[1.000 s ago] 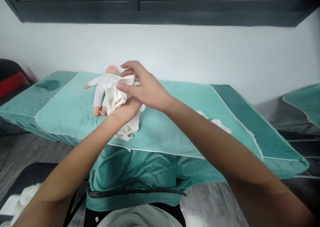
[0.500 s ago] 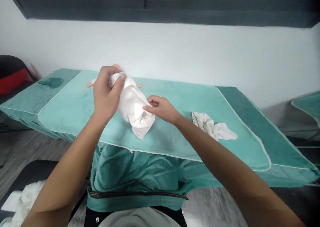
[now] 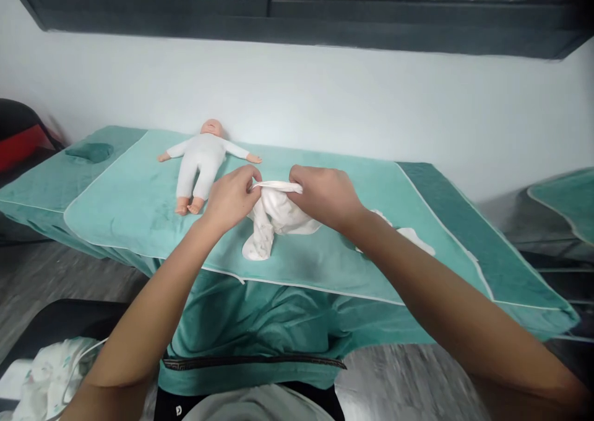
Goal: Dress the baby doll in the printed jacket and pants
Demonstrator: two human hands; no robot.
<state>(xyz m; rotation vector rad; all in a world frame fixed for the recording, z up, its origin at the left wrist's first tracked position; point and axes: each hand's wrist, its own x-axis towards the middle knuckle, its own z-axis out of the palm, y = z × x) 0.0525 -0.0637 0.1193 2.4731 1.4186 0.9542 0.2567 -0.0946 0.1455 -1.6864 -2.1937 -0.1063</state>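
My left hand [image 3: 236, 192] pinches one end of the gathered edge of a small white baby garment [image 3: 288, 213]. My right hand [image 3: 325, 193] grips the other end, so the edge is stretched between them. Below, the cloth hangs bunched, and a narrow sleeve- or leg-like part dangles at the left. A baby doll [image 3: 199, 158] in a white body suit lies on its back beyond my left hand, arms spread and feet toward me. A second crumpled white cloth [image 3: 414, 238] lies on the mat, partly hidden behind my right forearm.
A light green mat [image 3: 116, 204] covers the middle of a padded bed [image 3: 468, 223] against the wall. A small dark green pad [image 3: 90, 152] rests at its left end. White patterned cloths [image 3: 55, 371] sit on a black chair [image 3: 78, 316] at lower left.
The white garment has moved right, away from in front of the doll, which now shows fully. My hands have shifted to hold its edge from both sides, the left one moving right and down.
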